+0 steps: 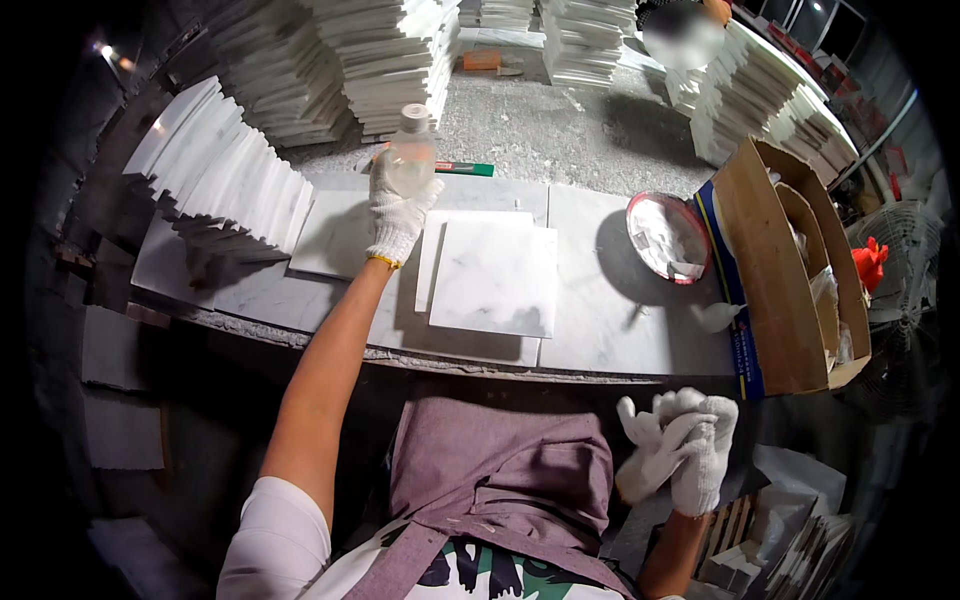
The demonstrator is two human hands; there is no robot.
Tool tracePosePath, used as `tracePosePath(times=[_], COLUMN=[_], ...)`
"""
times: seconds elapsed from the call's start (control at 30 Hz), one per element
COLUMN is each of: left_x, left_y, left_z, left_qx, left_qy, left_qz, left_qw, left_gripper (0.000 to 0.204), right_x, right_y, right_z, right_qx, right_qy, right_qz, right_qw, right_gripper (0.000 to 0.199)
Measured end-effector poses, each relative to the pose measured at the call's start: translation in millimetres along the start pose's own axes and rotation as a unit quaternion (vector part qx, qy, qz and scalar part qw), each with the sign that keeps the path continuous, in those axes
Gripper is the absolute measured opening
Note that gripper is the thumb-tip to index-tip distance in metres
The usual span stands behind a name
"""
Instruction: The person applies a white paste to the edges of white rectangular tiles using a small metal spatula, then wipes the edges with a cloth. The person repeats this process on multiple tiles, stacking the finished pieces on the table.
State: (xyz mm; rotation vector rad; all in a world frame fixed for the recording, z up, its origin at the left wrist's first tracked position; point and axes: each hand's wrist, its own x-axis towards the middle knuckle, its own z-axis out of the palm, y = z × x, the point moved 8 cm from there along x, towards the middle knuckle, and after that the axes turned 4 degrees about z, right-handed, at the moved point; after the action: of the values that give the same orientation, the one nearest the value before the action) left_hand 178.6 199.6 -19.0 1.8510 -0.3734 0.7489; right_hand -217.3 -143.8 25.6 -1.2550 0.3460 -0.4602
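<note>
My left hand [400,215], in a white knitted glove, reaches over the table and is closed round a clear plastic bottle [412,155] with a pale cap. The bottle stands upright in my grasp, above the table's far part. My right hand [705,455], gloved too, is beyond the table's near edge at the lower right. Its fingers are curled against what looks like a loose white glove [645,455]. Between my arms, white marble tiles [495,280] lie on the table, one overlapping another. Behind the bottle lies a green-and-red strip-shaped thing [465,169], partly hidden.
Slanting marble slabs [235,165] stand on the left. Tall tile stacks [395,60] rise at the back. A red-rimmed bowl [632,235] of white pieces sits right of the tiles, beside an open cardboard box [770,290]. A fan [905,260] stands far right.
</note>
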Motion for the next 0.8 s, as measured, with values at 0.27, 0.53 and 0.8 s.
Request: tracePosePath(times=[0.27,0.53,0.8], left_x=[-16.3,-49.5,-52.7], left_y=[126.1,146.1,158.5], left_z=[-9.2,5.4,23.4], left_qx=[0.294,0.389,0.422], left_qy=[-0.161,-0.274,-0.265], left_qz=[0.301,0.366,0.43], left_qw=[0.892,0.8,0.753], left_gripper=[0.084,0.068,0.054], right_x=[-4.5,-2.8,-22.2], right_y=[59.2,50.9,66.2], right_z=[-12.1,23.3,28.5], right_qx=[0.046,0.038,0.081], right_qy=[0.026,-0.052,-0.108], right_qz=[0.114,0.245,0.348], right_qw=[0.992,0.968,0.928], right_gripper=[0.037,0.043,0.02])
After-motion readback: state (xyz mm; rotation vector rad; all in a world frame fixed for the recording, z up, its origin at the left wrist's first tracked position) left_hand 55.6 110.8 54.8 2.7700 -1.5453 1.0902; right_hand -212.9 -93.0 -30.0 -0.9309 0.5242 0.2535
